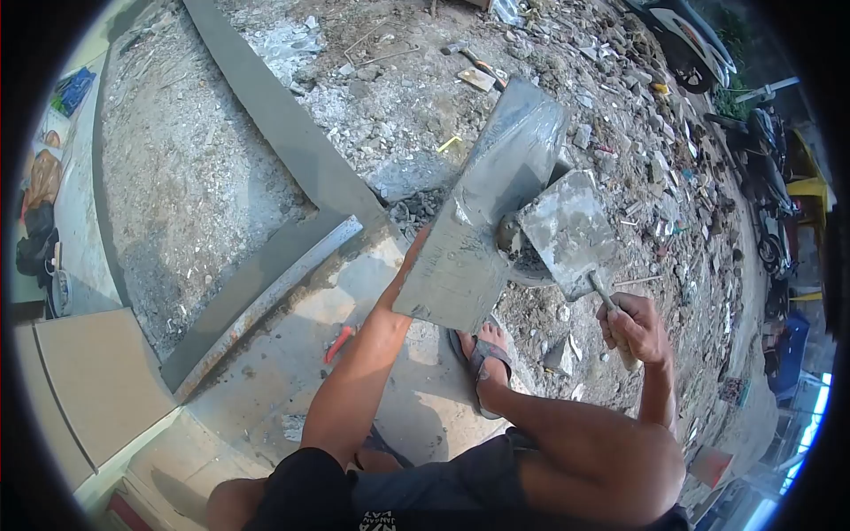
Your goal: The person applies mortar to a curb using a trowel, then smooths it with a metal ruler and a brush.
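Note:
My left hand [409,262] is mostly hidden under a long flat board [482,212] smeared with grey mortar, which it holds up tilted. My right hand [630,326] grips the handle of a trowel [571,232] whose square blade, coated in mortar, rests against the board's right edge. Just below the blade sits a mortar pan [524,258], partly hidden. My right foot in a sandal [482,358] stands on the ground under the board.
A freshly plastered grey curb [292,146] runs diagonally and turns a corner at left. A red-handled tool [338,343] lies on the concrete slab. Rubble and debris cover the ground beyond. Motorbikes [686,40] are parked at the top right.

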The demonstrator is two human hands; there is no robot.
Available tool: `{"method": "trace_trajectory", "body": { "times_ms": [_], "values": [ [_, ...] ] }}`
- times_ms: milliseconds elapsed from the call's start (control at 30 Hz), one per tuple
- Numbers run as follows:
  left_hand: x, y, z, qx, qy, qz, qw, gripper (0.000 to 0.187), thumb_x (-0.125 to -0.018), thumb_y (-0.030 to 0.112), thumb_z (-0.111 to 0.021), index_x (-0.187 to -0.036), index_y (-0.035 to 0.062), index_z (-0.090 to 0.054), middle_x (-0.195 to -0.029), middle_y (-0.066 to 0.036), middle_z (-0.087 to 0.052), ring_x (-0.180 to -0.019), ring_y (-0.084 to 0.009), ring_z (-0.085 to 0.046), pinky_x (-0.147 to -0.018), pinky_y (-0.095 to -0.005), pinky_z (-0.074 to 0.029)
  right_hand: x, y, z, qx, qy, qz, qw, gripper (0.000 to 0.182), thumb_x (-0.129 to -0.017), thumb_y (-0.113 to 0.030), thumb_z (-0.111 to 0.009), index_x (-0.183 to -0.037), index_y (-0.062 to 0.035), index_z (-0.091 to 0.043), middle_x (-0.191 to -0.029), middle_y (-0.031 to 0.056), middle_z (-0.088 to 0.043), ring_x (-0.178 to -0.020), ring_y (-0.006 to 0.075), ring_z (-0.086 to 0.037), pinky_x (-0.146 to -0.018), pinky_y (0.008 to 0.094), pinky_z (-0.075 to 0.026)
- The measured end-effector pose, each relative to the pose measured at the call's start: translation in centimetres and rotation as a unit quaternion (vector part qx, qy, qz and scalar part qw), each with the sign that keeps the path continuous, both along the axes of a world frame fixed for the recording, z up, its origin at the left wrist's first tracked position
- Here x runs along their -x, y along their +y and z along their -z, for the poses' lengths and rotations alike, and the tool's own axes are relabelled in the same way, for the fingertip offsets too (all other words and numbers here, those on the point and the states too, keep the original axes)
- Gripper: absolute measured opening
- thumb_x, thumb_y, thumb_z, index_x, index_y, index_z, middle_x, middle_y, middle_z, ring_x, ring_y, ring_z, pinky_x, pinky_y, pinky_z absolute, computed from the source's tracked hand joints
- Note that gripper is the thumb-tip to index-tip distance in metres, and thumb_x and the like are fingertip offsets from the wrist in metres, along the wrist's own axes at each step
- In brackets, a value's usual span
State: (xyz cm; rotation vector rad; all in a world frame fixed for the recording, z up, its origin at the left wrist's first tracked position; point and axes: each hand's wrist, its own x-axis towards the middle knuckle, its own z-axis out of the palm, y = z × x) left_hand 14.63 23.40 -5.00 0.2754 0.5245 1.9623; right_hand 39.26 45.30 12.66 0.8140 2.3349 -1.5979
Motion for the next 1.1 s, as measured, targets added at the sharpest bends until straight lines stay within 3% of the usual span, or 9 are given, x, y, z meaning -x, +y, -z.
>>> {"method": "trace_trajectory", "body": {
  "times_ms": [233,367,500,533,567,633,700,967,1100],
  "values": [
    [-2.0,1.5,-1.2,0.012,0.058,-0.029,0.998,0.040,-0.098,0.026,-0.058,-0.134,0.0070,-0.055,-0.114,-0.003,-0.065,-0.100,-0.0132,-0.063,-0.086,-0.0286,-0.052,-1.1,-1.4,1.3,-0.260,-0.024,0.011,0.965,0.026,-0.095,-0.025,-0.057,-0.090,0.0004,-0.061,-0.063,0.0138,-0.059,-0.054,0.0254,-0.060,-0.055,0.0370,-0.046],
    [-4.2,3.4,2.0,0.037,-0.098,0.045,0.993,0.040,-0.098,0.025,-0.057,-0.133,0.0050,-0.055,-0.114,-0.004,-0.065,-0.097,-0.0120,-0.063,-0.083,-0.0281,-0.053,-2.0,0.0,3.4,-0.471,0.009,0.093,0.877,0.019,-0.096,-0.019,-0.058,-0.094,-0.0008,-0.061,-0.064,0.0129,-0.060,-0.054,0.0250,-0.061,-0.055,0.0371,-0.046],
    [-5.5,6.7,1.4,0.075,-0.100,0.051,0.991,0.037,-0.100,0.021,-0.054,-0.132,0.0034,-0.054,-0.114,-0.006,-0.065,-0.096,-0.0107,-0.063,-0.081,-0.0278,-0.053,-2.7,0.9,3.8,-0.346,-0.004,0.229,0.910,0.024,-0.100,-0.023,-0.052,-0.090,-0.0021,-0.059,-0.062,0.0063,-0.058,-0.053,0.0141,-0.057,-0.051,0.0322,-0.045],
    [-6.2,7.7,1.4,0.108,0.093,-0.013,0.990,0.035,-0.101,0.019,-0.053,-0.133,0.0031,-0.054,-0.114,-0.006,-0.065,-0.096,-0.0121,-0.064,-0.083,-0.0284,-0.053,-2.7,1.1,4.3,-0.296,0.029,0.243,0.923,0.024,-0.100,-0.023,-0.052,-0.089,-0.0028,-0.059,-0.063,0.0032,-0.055,-0.053,0.0115,-0.054,-0.050,0.0290,-0.043],
    [-6.2,8.8,1.4,0.117,0.125,-0.040,0.984,0.039,-0.097,0.022,-0.060,-0.129,0.0002,-0.054,-0.114,-0.009,-0.066,-0.104,-0.0117,-0.061,-0.086,-0.0283,-0.051,-2.5,0.9,4.5,-0.293,0.054,0.242,0.923,0.025,-0.100,-0.023,-0.050,-0.088,-0.0027,-0.059,-0.064,0.0010,-0.052,-0.053,0.0088,-0.051,-0.048,0.0266,-0.041],
    [-6.5,11.0,2.0,0.290,0.349,-0.098,0.886,0.048,-0.095,0.030,-0.060,-0.126,-0.0043,-0.050,-0.108,-0.031,-0.065,-0.102,-0.0456,-0.064,-0.089,-0.0471,-0.050,-1.5,0.4,4.4,-0.228,0.061,0.275,0.932,0.027,-0.101,-0.023,-0.047,-0.090,-0.0013,-0.060,-0.066,-0.0001,-0.051,-0.053,0.0079,-0.049,-0.048,0.0255,-0.040],
    [-6.1,13.0,3.0,0.358,0.403,-0.029,0.842,0.043,-0.093,0.025,-0.061,-0.118,-0.0070,-0.047,-0.095,-0.034,-0.065,-0.097,-0.0506,-0.063,-0.083,-0.0545,-0.050,-1.3,0.3,4.7,-0.213,0.078,0.232,0.946,0.029,-0.101,-0.025,-0.047,-0.092,-0.0010,-0.060,-0.065,0.0005,-0.051,-0.052,0.0081,-0.048,-0.047,0.0253,-0.039],
    [-2.9,12.4,2.5,0.353,0.550,-0.092,0.751,0.023,-0.085,0.011,-0.063,-0.081,-0.0110,-0.063,-0.084,-0.031,-0.067,-0.082,-0.0437,-0.069,-0.072,-0.0488,-0.057,0.9,0.2,4.7,-0.147,0.153,0.183,0.960,0.034,-0.103,-0.030,-0.047,-0.097,0.0011,-0.059,-0.069,0.0038,-0.053,-0.051,0.0087,-0.049,-0.046,0.0237,-0.041],
    [1.5,5.9,-2.0,0.374,0.692,-0.146,0.600,0.012,-0.071,0.000,-0.061,-0.081,-0.0056,-0.066,-0.080,-0.026,-0.069,-0.073,-0.0373,-0.071,-0.063,-0.0410,-0.058,2.8,0.1,3.6,-0.084,0.182,0.173,0.964,0.033,-0.103,-0.030,-0.046,-0.099,-0.0002,-0.058,-0.071,0.0027,-0.052,-0.051,0.0091,-0.048,-0.045,0.0224,-0.040]
  ]
}}
